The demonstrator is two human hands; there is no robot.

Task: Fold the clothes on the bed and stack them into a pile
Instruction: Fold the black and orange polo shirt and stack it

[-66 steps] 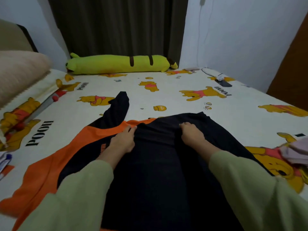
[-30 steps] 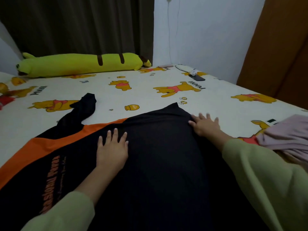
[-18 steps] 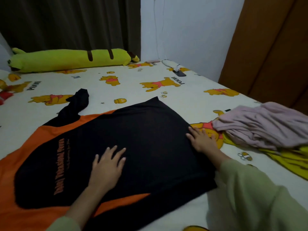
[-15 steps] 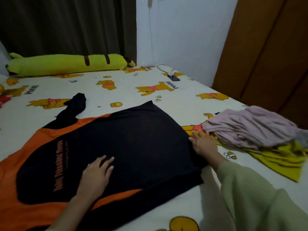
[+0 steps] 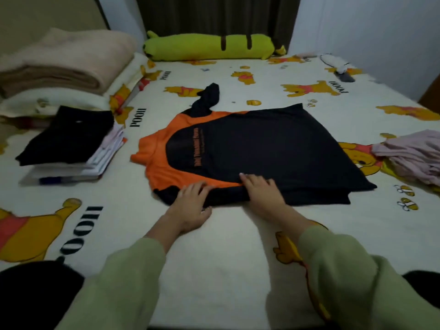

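A black and orange shirt (image 5: 262, 148) lies spread flat in the middle of the bed (image 5: 214, 246), one black sleeve (image 5: 208, 97) trailing toward the far side. My left hand (image 5: 190, 203) sits on the shirt's near edge, fingers on top and thumb at the hem, pinching the fabric. Just to its right, my right hand (image 5: 259, 190) presses flat on the near edge, fingers straight and pointing left. A folded black garment (image 5: 66, 134) rests on a stack of papers at the left. Crumpled mauve clothes (image 5: 414, 156) lie at the right edge.
A green plush bolster (image 5: 209, 46) lies along the far side by the dark curtain. A rolled beige blanket (image 5: 62, 63) sits on pillows at the far left. A phone with a cable (image 5: 345, 76) is at the far right corner. White wall on the right.
Both hands slid from the middle and right side of the shirt back to its near edge. The view pulled back and swung left, bringing in the folded black garment and blanket.
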